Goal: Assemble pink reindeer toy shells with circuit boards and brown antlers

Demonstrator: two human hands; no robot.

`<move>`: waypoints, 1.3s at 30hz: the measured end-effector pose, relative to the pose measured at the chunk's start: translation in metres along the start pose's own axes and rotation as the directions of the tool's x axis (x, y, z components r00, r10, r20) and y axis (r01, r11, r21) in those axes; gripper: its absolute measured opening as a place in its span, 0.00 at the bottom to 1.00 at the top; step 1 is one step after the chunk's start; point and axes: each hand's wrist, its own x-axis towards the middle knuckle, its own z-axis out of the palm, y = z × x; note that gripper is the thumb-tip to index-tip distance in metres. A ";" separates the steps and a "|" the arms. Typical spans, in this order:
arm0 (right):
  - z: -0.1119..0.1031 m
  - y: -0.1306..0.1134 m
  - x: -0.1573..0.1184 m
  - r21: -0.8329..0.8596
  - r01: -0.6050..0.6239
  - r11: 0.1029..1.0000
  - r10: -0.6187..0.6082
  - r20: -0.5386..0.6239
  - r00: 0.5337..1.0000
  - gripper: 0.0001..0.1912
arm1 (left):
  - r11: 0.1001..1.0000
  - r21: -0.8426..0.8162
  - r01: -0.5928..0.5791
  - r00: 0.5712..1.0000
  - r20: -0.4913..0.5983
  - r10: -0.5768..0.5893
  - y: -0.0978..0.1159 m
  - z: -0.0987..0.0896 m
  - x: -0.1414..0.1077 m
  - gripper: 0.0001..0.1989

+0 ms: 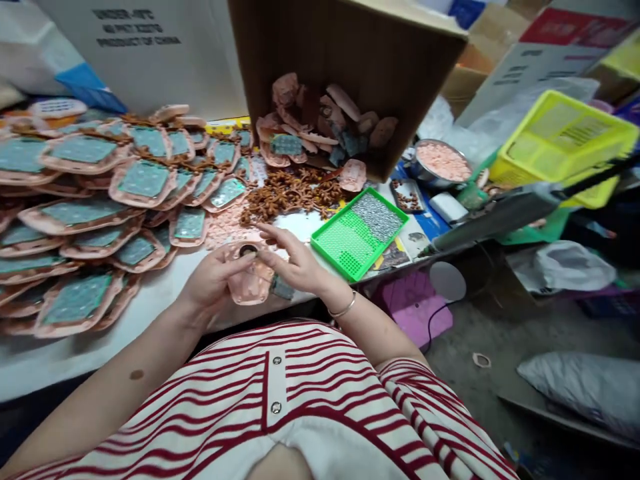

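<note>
Both my left hand (207,277) and right hand (303,265) hold a translucent pink plastic shell (251,285) left of the green rectangular plastic tray (331,260), thumbs apparently steadying its round black part (247,249).

The deep box (345,40) is matt brown cardboard, and the sorting tray (337,243) is bright plastic with a perforated, bumpy surface. The basket (565,143) looks like smooth plastic, while the bangle (345,305) shines like polished metal against striped cloth of the shirt (320,380).

White table (165,293) (green tray (335,233) atop).
</note>
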 end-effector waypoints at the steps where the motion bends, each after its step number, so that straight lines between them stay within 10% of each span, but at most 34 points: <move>1: 0.001 0.004 -0.002 0.049 -0.058 0.997 0.057 0.031 0.998 0.33 | 1.000 0.016 -0.020 1.000 -0.007 0.020 0.003 -0.003 0.001 0.16; 7: -0.007 0.016 -0.022 0.117 -0.201 0.973 0.158 0.305 0.939 0.38 | 0.993 0.041 -0.110 0.980 -0.162 0.115 0.016 -0.012 0.012 0.13; 11: -0.023 0.001 -0.023 0.126 -0.044 0.991 0.027 0.131 0.991 0.24 | 0.986 0.063 -0.157 0.967 -0.193 0.166 0.013 -0.006 0.017 0.13; 18: -0.039 -0.015 -0.001 -0.013 -0.031 0.999 0.028 -0.187 0.982 0.15 | 0.995 -0.010 0.094 0.995 0.044 -0.094 -0.004 -0.006 0.023 0.12; 33: -0.028 0.002 0.019 0.188 -0.291 0.938 0.332 -0.250 0.909 0.13 | 0.963 -0.102 0.249 0.945 0.245 -0.218 -0.015 -0.007 0.004 0.17; 39: -0.019 -0.001 0.022 0.108 -0.247 0.963 0.267 -0.246 0.932 0.10 | 0.989 0.034 0.142 0.987 0.065 -0.144 -0.022 0.006 0.005 0.21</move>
